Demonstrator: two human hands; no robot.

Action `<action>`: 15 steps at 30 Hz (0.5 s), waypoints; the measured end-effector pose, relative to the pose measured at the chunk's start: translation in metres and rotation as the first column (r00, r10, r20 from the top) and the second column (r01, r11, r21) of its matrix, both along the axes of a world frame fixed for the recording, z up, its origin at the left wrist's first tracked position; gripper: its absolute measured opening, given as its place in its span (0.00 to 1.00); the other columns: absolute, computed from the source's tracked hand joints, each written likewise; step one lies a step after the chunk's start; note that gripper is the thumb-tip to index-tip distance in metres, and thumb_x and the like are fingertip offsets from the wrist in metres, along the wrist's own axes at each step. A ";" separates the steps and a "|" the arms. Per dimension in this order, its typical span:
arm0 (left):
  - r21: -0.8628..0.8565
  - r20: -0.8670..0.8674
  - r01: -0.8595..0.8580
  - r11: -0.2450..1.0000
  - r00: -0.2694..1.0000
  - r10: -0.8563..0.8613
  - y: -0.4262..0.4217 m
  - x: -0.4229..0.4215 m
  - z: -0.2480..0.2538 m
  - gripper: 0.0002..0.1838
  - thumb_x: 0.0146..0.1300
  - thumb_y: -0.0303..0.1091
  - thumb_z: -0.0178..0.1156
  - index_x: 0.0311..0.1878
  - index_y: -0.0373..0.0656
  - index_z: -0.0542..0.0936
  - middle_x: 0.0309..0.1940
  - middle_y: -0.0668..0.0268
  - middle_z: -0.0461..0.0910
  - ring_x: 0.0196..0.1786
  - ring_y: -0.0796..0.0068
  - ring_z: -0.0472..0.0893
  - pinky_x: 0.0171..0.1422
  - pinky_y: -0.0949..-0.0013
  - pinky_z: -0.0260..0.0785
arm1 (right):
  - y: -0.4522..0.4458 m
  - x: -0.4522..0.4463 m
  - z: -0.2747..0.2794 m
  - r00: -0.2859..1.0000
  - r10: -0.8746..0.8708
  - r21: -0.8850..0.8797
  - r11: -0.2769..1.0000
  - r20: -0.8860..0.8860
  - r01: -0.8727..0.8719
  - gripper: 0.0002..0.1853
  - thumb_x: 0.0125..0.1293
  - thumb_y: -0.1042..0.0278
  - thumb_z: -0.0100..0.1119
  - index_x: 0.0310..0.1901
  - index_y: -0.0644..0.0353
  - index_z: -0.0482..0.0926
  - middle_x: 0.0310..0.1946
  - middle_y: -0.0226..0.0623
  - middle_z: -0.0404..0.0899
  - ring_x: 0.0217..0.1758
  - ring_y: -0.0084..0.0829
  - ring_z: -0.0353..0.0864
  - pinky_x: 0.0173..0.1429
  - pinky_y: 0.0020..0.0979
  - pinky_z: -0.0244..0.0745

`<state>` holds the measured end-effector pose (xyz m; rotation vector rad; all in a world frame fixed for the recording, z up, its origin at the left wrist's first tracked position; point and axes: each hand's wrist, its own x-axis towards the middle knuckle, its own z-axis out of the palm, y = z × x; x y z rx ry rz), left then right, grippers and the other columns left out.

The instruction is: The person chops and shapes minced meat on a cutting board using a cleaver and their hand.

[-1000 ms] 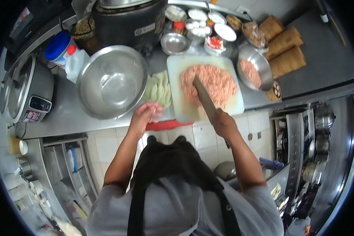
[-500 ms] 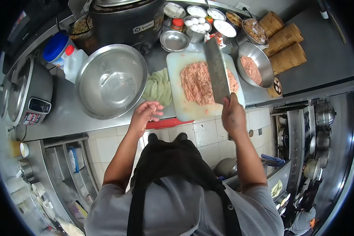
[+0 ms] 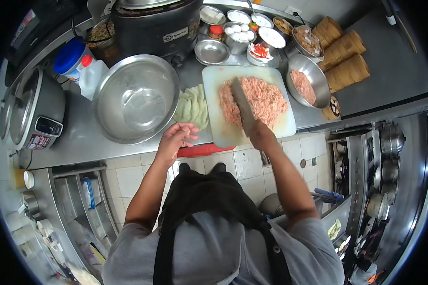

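Note:
My right hand (image 3: 263, 137) is wrapped round the handle of a cleaver (image 3: 243, 105). Its broad blade is down in a flat mound of minced meat (image 3: 266, 99), towards the left part. Under the meat lies a white cutting board (image 3: 214, 124). My left hand (image 3: 175, 141) hovers in front of the counter edge with loosely curled, parted fingers and nothing in it. Close to it are a crumpled green cloth (image 3: 193, 107) and a large, wide steel bowl (image 3: 104, 107). Right of the board, a smaller steel bowl (image 3: 321, 83) holds more minced meat.
Behind the board stand a bowl of eggs (image 3: 239, 34), a red-lidded jar (image 3: 216, 31) and several small bowls. Bamboo steamers (image 3: 349, 73) are at the right. A large dark pot (image 3: 152, 28), a white jug (image 3: 92, 78) and a rice cooker (image 3: 40, 109) line the left side.
The cleaver has moved left and down, from above the right part of the meat into its left part. My right hand moved left with it. My left hand has hardly moved.

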<state>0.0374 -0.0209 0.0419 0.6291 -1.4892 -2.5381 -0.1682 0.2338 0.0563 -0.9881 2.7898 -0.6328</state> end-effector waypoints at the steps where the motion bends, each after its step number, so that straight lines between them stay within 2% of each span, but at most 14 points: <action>1: -0.003 -0.013 0.009 1.000 1.000 -0.009 0.000 0.003 -0.001 0.16 0.73 0.40 0.53 0.55 0.39 0.75 0.51 0.56 0.82 0.47 0.68 0.83 0.47 0.65 0.75 | 0.021 -0.011 -0.022 0.984 0.178 -0.074 0.982 0.023 -0.176 0.12 0.72 0.65 0.47 0.45 0.67 0.72 0.31 0.61 0.80 0.36 0.61 0.81 0.41 0.52 0.75; 4: -0.012 0.063 -0.027 1.000 0.998 0.028 -0.002 0.009 -0.002 0.16 0.73 0.40 0.53 0.55 0.39 0.75 0.50 0.57 0.82 0.47 0.69 0.83 0.47 0.66 0.75 | -0.020 0.026 0.105 0.996 -0.081 0.123 0.989 0.027 0.078 0.11 0.72 0.65 0.48 0.43 0.66 0.72 0.30 0.60 0.80 0.37 0.61 0.81 0.42 0.53 0.75; 5: -0.006 0.071 -0.014 1.000 0.997 0.014 -0.003 0.012 -0.003 0.16 0.73 0.41 0.53 0.55 0.39 0.75 0.50 0.57 0.82 0.47 0.69 0.83 0.47 0.66 0.75 | -0.027 0.033 0.115 0.993 -0.116 0.049 0.992 -0.003 0.116 0.11 0.73 0.64 0.47 0.45 0.65 0.70 0.29 0.61 0.80 0.37 0.62 0.81 0.41 0.53 0.75; 7: 0.014 0.064 -0.003 1.000 0.998 0.002 -0.002 0.009 -0.005 0.16 0.73 0.41 0.53 0.55 0.39 0.75 0.50 0.57 0.82 0.46 0.69 0.83 0.47 0.67 0.75 | -0.039 0.036 0.086 0.971 -0.237 -0.075 0.969 -0.017 0.235 0.12 0.73 0.64 0.47 0.47 0.65 0.68 0.29 0.62 0.80 0.36 0.62 0.81 0.40 0.54 0.74; 8: 0.015 0.047 -0.004 1.000 0.999 0.003 -0.001 0.008 -0.004 0.16 0.73 0.41 0.54 0.55 0.40 0.75 0.50 0.58 0.82 0.46 0.70 0.83 0.47 0.67 0.76 | -0.036 0.038 0.052 0.966 -0.259 -0.084 0.962 0.001 0.258 0.13 0.74 0.64 0.46 0.50 0.65 0.66 0.29 0.64 0.79 0.35 0.62 0.81 0.39 0.55 0.74; 9: 0.013 0.035 -0.010 1.000 0.999 0.010 -0.001 0.009 -0.003 0.16 0.73 0.41 0.54 0.55 0.40 0.75 0.50 0.58 0.82 0.46 0.70 0.83 0.47 0.67 0.76 | -0.027 0.042 0.035 0.978 -0.210 -0.017 0.978 -0.001 0.210 0.12 0.73 0.63 0.46 0.49 0.64 0.69 0.31 0.62 0.80 0.38 0.60 0.82 0.42 0.54 0.75; 11: 0.007 0.009 -0.033 0.999 0.999 0.033 -0.003 0.009 -0.002 0.16 0.72 0.41 0.54 0.55 0.40 0.76 0.50 0.58 0.82 0.46 0.70 0.83 0.47 0.67 0.76 | 0.026 0.020 -0.021 0.995 0.103 0.064 0.993 0.011 -0.104 0.12 0.73 0.64 0.46 0.47 0.64 0.72 0.34 0.60 0.81 0.41 0.59 0.82 0.46 0.52 0.75; 13: -0.006 0.022 -0.030 1.000 0.999 0.030 -0.007 0.006 -0.003 0.16 0.72 0.41 0.54 0.55 0.40 0.75 0.50 0.58 0.82 0.47 0.69 0.83 0.47 0.67 0.76 | -0.003 0.031 0.080 0.980 -0.088 0.253 0.967 0.180 0.040 0.12 0.72 0.64 0.46 0.43 0.64 0.74 0.36 0.58 0.82 0.44 0.57 0.82 0.48 0.51 0.75; 14: -0.005 0.042 -0.021 1.000 0.999 0.021 -0.004 0.009 -0.005 0.16 0.72 0.41 0.54 0.55 0.40 0.75 0.50 0.58 0.82 0.47 0.69 0.83 0.47 0.67 0.76 | -0.009 0.040 0.106 0.985 -0.102 0.229 0.971 0.142 0.067 0.12 0.73 0.64 0.46 0.45 0.65 0.72 0.34 0.60 0.82 0.43 0.58 0.82 0.47 0.52 0.75; 15: 0.003 0.057 -0.012 1.000 0.998 0.012 -0.003 0.010 -0.005 0.16 0.72 0.40 0.54 0.55 0.40 0.75 0.50 0.58 0.82 0.47 0.69 0.83 0.47 0.67 0.76 | -0.012 0.047 0.103 0.981 -0.146 0.156 0.980 0.127 0.126 0.12 0.73 0.64 0.45 0.46 0.65 0.71 0.34 0.61 0.81 0.42 0.59 0.82 0.47 0.52 0.75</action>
